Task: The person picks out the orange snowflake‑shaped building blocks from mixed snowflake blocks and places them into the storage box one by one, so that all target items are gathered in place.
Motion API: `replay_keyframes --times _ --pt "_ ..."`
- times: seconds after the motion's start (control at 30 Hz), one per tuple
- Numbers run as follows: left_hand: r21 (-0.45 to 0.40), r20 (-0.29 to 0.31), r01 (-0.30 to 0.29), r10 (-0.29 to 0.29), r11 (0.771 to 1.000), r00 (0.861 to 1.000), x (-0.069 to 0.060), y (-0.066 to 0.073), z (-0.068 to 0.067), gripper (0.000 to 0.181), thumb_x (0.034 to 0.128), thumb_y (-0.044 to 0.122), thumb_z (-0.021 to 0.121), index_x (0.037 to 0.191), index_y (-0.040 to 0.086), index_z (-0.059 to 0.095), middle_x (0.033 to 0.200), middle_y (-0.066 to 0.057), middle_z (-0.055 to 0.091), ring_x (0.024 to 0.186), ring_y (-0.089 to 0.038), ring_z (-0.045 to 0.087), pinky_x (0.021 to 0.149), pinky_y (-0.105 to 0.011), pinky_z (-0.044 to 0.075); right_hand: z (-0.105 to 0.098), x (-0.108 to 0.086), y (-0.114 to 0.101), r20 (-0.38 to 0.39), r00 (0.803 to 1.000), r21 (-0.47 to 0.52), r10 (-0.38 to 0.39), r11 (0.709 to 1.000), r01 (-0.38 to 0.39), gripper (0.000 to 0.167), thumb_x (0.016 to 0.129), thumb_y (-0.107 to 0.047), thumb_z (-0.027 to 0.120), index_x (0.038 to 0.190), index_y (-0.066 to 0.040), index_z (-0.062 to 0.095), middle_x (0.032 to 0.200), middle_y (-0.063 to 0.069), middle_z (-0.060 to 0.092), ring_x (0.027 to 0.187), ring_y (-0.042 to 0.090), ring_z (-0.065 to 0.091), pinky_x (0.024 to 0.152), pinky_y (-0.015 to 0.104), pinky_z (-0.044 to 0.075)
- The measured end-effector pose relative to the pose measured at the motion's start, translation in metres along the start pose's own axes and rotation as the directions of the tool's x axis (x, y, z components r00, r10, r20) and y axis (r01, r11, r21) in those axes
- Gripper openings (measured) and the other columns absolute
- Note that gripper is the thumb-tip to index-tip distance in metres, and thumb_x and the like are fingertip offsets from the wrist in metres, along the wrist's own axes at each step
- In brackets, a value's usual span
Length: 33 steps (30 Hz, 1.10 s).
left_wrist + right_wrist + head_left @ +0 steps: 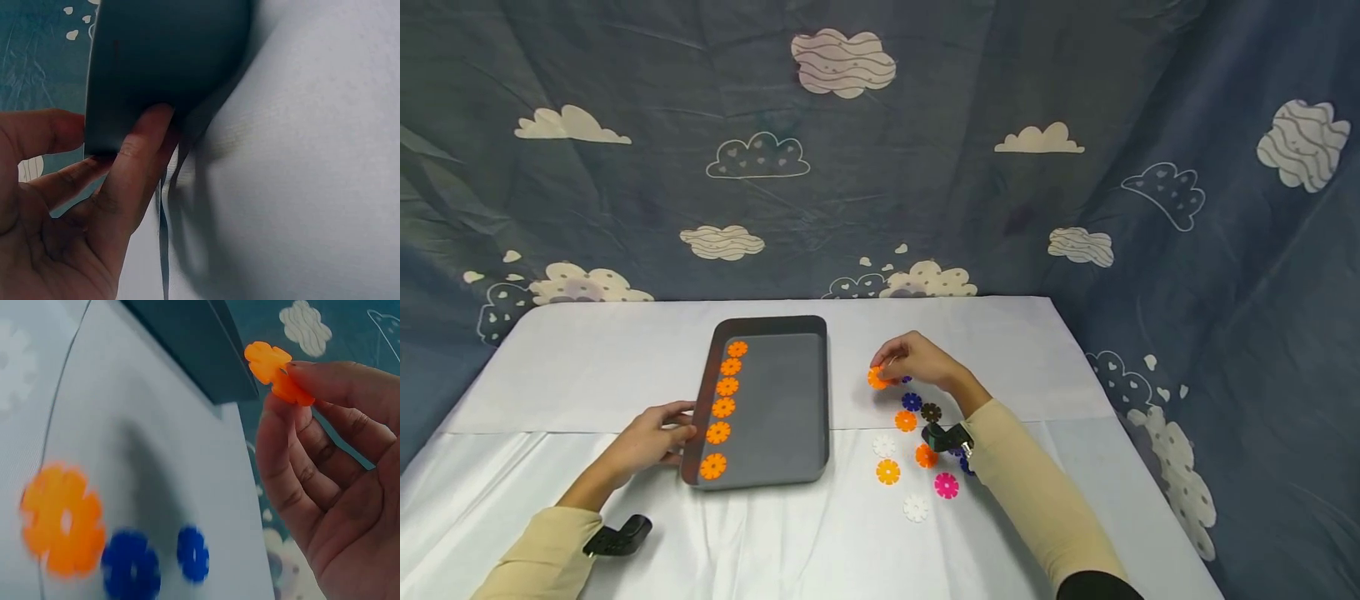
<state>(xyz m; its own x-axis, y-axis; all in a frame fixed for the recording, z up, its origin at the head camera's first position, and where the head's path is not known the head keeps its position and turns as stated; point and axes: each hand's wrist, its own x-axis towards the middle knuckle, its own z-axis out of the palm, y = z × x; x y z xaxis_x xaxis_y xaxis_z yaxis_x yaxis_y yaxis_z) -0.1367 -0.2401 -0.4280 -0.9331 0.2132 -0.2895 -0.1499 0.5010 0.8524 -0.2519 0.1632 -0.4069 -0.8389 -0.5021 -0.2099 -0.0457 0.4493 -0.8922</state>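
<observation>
My right sleeve lies nearest. My right hand pinches an orange disc: probably light, stiff; hold by notched rim. My left hand grips the adjacent tray.

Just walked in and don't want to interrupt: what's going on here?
A person's right hand pinches an orange flower-shaped piece to the right of a gray tray. The left hand holds the tray at its left edge. Six orange pieces line the tray's left side, while loose pieces of several colors lie on the white cloth to its right.
</observation>
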Motion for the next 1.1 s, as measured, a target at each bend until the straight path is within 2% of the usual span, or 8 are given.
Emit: replay_keyframes --times 0.17,0.4,0.57,0.8,1.1 --pt "0.001 -0.009 0.014 -0.014 1.0 1.0 0.001 -0.001 0.001 0.052 0.0973 0.005 0.05 0.141 -0.016 0.03 0.119 -0.031 0.051 0.092 -0.027 0.065 0.067 -0.034 0.057 0.015 0.017 -0.015 0.065 0.998 -0.005 -0.025 1.0 0.026 0.015 0.084 0.001 0.068 0.099 0.001 0.071 0.084 0.009 0.068 0.069 0.022 0.064 0.072 0.034 0.057" --pt "0.012 -0.019 0.002 -0.002 1.0 1.0 0.002 0.001 0.001 0.052 0.0964 0.004 0.05 0.14 -0.017 0.031 0.117 -0.031 0.053 0.09 -0.026 0.065 0.066 -0.034 0.057 0.034 0.038 -0.034 0.165 0.984 0.014 -0.066 0.998 0.065 0.019 0.082 0.005 0.069 0.1 0.004 0.071 0.083 0.01 0.067 0.065 0.02 0.065 0.071 0.038 0.058" --pt "0.005 -0.027 0.019 -0.019 1.0 0.999 0.001 0.002 0.002 0.052 0.0965 0.004 0.05 0.14 -0.016 0.031 0.117 -0.03 0.053 0.09 -0.026 0.065 0.066 -0.034 0.057 0.056 0.051 -0.052 0.268 0.959 0.044 -0.09 0.996 0.081 0.019 0.08 0.009 0.07 0.099 0.008 0.07 0.08 0.014 0.068 0.063 0.019 0.066 0.069 0.042 0.058" --pt "0.014 -0.037 0.039 -0.038 0.999 0.999 0.001 0.0 0.002 0.051 0.0969 0.005 0.05 0.14 -0.015 0.032 0.117 -0.029 0.054 0.09 -0.025 0.065 0.066 -0.034 0.057 0.09 0.071 -0.07 0.343 0.936 -0.017 -0.076 0.996 0.087 0.013 0.081 0.009 0.07 0.094 0.009 0.07 0.074 0.009 0.07 0.061 0.014 0.064 0.063 0.032 0.058" --pt "0.021 -0.034 0.032 -0.032 0.999 0.999 0.002 0.0 0.002 0.052 0.0966 0.005 0.05 0.141 -0.015 0.032 0.118 -0.029 0.053 0.089 -0.023 0.064 0.066 -0.034 0.056 0.116 0.083 -0.082 0.469 0.883 -0.063 -0.024 0.996 0.061 0.009 0.081 0.012 0.068 0.089 0.008 0.068 0.07 0.01 0.068 0.057 0.018 0.064 0.067 0.041 0.058"
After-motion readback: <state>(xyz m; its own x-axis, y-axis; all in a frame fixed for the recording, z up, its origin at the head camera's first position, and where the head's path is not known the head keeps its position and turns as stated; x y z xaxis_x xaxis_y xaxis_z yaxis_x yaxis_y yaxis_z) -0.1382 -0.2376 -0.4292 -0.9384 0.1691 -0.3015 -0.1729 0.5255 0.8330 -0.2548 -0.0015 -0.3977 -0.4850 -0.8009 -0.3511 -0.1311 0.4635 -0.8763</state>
